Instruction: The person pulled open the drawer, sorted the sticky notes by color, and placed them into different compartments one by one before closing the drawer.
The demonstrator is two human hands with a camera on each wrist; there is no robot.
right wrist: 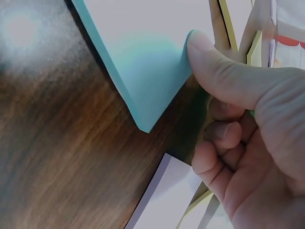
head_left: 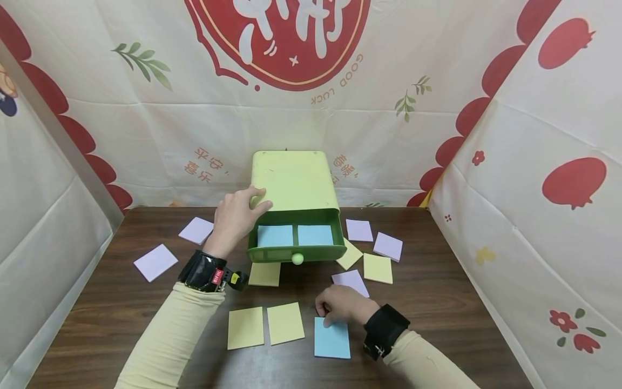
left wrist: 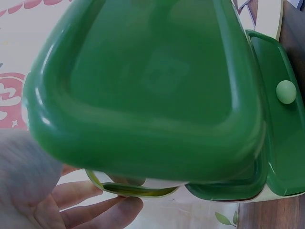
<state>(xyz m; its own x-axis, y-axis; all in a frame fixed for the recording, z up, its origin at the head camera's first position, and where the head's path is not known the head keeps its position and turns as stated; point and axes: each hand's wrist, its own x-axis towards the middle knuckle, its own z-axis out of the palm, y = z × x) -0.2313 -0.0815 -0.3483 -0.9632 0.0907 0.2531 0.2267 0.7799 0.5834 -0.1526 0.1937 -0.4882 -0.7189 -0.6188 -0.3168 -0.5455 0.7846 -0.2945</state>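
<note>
A small yellow-green drawer box [head_left: 293, 181] stands at the back of the table, its green drawer [head_left: 272, 255] pulled out. Two blue sticky-note pads, a left one [head_left: 275, 236] and a right one [head_left: 315, 235], lie in its two compartments. My left hand [head_left: 237, 216] touches the box's left side, thumb and forefinger near its top edge; in the left wrist view its fingers [left wrist: 114, 214] look extended. At the front, my right hand [head_left: 346, 303] pinches the far edge of another blue sticky-note pad [head_left: 332, 341], thumb on top, the other fingers curled.
Two yellow pads [head_left: 245, 328] lie left of the right hand, and more yellow pads [head_left: 377, 268] lie near the drawer. Purple pads [head_left: 387, 247] are scattered on both sides of the box. Printed cloth [head_left: 272, 119] walls the table at the back and sides.
</note>
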